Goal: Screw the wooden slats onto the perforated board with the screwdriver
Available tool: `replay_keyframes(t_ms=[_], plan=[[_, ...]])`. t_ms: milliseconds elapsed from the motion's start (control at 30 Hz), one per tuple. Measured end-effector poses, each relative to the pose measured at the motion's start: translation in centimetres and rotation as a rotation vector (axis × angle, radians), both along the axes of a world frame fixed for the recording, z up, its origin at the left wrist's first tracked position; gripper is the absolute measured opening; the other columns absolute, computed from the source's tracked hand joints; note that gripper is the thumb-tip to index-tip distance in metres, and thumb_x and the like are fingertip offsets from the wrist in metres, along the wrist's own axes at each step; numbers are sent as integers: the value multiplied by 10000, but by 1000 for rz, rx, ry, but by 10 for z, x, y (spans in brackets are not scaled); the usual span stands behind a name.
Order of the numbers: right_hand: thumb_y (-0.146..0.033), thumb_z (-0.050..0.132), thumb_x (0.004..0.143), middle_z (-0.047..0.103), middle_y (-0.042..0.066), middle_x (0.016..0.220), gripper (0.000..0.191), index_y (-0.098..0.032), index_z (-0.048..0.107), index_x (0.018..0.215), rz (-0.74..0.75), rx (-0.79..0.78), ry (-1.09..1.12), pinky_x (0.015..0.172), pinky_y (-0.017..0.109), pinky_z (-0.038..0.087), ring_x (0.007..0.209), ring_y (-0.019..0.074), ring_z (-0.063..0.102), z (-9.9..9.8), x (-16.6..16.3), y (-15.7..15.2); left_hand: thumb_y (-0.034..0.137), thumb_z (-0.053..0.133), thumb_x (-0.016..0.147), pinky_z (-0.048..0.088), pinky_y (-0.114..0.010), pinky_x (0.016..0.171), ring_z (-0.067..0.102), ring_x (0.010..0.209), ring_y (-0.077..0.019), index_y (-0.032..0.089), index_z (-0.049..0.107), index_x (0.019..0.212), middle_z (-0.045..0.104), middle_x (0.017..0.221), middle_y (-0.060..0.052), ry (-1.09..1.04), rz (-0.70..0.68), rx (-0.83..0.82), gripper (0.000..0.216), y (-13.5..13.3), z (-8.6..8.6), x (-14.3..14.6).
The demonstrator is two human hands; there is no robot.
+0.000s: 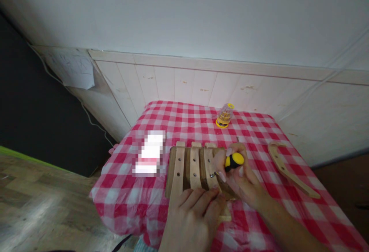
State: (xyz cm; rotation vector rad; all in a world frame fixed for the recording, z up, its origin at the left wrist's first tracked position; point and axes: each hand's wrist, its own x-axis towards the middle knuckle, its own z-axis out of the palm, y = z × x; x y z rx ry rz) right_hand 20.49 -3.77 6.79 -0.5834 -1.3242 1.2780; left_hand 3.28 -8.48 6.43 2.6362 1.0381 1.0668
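Observation:
A brown wooden board point(170, 167) lies on the table with three pale, curved wooden strips point(179, 167) across it, each with dark screws or screw holes. My right hand point(245, 181) grips a screwdriver point(235, 161) with a yellow and black handle. Its tip comes down near the lower hole of the rightmost strip point(209, 163); whether it sits in a screw head I cannot tell. Over the near ends of the strips, my left hand point(198, 209) presses down with its fingers curled round the rightmost strip, hiding part of it and the board.
A clear bit case point(225, 116) with a yellow base stands at the back. Another curved wooden strip point(291, 175) lies at right. A small screw point(238, 139) is behind my right hand. At left is a pixelated white rectangle point(151, 150). A checked cloth point(121, 202) covers the table, against the wall.

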Motion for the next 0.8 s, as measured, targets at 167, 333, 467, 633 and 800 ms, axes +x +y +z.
replay_keyframes(t_ms=[167,333,467,633,800], plan=[[-674,414,1004,480,-32,632,418,-309,607,1065,-31,-89,61,563,321,403,541,175,386,8,-6,1,259,553,1071,612,-302,742,769,889,-165,216,719,1126,809,1117,21,-5,5,1,180,0,1,0],[-611,457,1018,572,8,751,351,-294,602,1068,-24,-46,-11,636,350,464,652,198,516,4,-2,2,236,593,1048,613,-301,739,766,892,-165,209,714,1144,803,1145,11,20,-10,-20,157,1,1,-1],[-519,464,1051,654,15,890,222,-338,532,1158,45,100,-83,789,395,508,767,201,595,8,4,1,218,597,1045,608,-293,754,766,913,-164,213,719,1127,805,1137,11,14,4,-22,147,0,0,-1],[-478,531,1035,588,-25,779,175,-355,496,1155,11,124,-122,681,330,484,669,175,529,11,4,-1,241,524,1080,603,-300,704,767,852,-162,218,723,1094,814,1093,27,-20,24,2,201,0,1,0],[-609,507,999,494,-31,696,311,-337,558,1140,-33,-36,85,591,317,453,596,177,435,5,-3,1,221,584,1049,612,-298,755,766,891,-161,216,728,1103,809,1117,19,6,9,-10,154,0,0,-1]])
